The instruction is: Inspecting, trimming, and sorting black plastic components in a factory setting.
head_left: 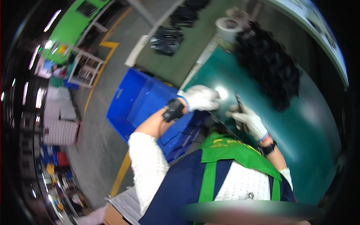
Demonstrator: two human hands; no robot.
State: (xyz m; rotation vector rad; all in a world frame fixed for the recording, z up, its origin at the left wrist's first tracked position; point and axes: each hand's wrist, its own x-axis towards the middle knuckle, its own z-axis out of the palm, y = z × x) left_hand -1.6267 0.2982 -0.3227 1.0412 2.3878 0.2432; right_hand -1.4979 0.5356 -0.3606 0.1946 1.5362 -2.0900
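My right hand (248,120), in a white knit glove, is closed around a slim dark pen-like tool (239,100) that points up and away; its exact kind is too blurred to tell. My left hand (201,98), gloved the same way, hovers near the left edge of the green tabletop (213,73). Its fingers are loosely bent and apart, with nothing visible in them. A gap separates the two hands. Farther back on the right of the table lies a big heap of black parts (268,65), their shape unclear.
A blue plastic crate (129,99) stands left of the table, below my left forearm. Beyond it runs a green conveyor belt (198,35) with black bundles (167,40) on it. White round containers (228,28) stand at the table's far corner. Yellow floor lines and a green machine (77,28) are farther left.
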